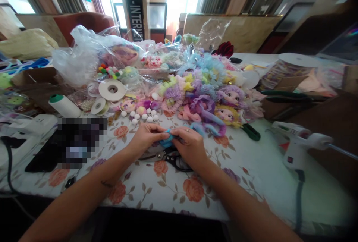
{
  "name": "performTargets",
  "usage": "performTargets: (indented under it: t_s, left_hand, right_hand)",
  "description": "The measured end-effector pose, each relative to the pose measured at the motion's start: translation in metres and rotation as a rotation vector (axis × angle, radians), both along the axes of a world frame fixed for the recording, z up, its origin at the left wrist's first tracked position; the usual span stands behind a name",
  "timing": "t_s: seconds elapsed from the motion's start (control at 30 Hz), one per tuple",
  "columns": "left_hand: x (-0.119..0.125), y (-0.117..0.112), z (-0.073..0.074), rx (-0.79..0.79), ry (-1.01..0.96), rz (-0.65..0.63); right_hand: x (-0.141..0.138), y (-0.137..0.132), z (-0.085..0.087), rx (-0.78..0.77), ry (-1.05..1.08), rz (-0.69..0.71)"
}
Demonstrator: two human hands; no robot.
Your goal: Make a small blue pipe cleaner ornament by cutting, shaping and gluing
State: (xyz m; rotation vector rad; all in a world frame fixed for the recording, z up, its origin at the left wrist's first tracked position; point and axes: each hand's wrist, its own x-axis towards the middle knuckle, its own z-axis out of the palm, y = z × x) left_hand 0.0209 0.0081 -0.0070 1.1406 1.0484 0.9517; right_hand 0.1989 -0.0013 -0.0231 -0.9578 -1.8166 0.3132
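Note:
My left hand [147,136] and my right hand [189,144] meet over the middle of the table, both with fingers pinched on a blue fuzzy pipe cleaner [167,138] held between them. Its fluffy end [197,127] curls up past my right hand. Black scissors [173,159] lie on the flowered tablecloth [156,182] just under my hands. Right behind them sits a heap of small doll heads with pastel ruffles [201,93].
A white glue gun [298,143] lies at the right. Ribbon rolls [112,90], a white thread spool [64,106], loose white beads [144,116] and plastic bags of craft supplies [92,53] crowd the left and back. A dark phone [44,160] lies front left.

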Motion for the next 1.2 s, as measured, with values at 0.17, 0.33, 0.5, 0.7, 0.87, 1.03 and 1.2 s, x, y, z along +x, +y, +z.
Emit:
performTargets:
  t_s: [0.17, 0.33, 0.5, 0.7, 0.87, 1.03, 1.2]
  left_hand:
    - [-0.001, 0.003, 0.005, 0.192, -0.025, 0.088]
    - [-0.004, 0.006, 0.010, 0.309, -0.076, 0.094]
    - [-0.002, 0.002, 0.016, 0.359, -0.036, 0.030]
    - [0.001, 0.000, 0.013, 0.366, 0.014, 0.099]
    - [0.002, -0.002, 0.008, 0.333, -0.031, 0.065]
    - [0.002, -0.001, 0.006, 0.336, -0.094, 0.059]
    - [-0.005, 0.005, 0.003, 0.199, -0.138, -0.064]
  right_hand:
    - [-0.001, 0.000, 0.016, -0.461, 0.357, 0.111]
    - [-0.002, 0.002, 0.021, -0.727, 0.635, 0.284]
    - [0.001, 0.001, 0.022, -0.733, 0.607, 0.276]
    - [0.003, 0.001, 0.023, -0.817, 0.630, 0.304]
    - [0.002, 0.001, 0.022, -0.823, 0.619, 0.315]
    - [0.002, 0.001, 0.022, -0.834, 0.607, 0.355]
    - [0.002, 0.003, 0.021, -0.928, 0.745, 0.450]
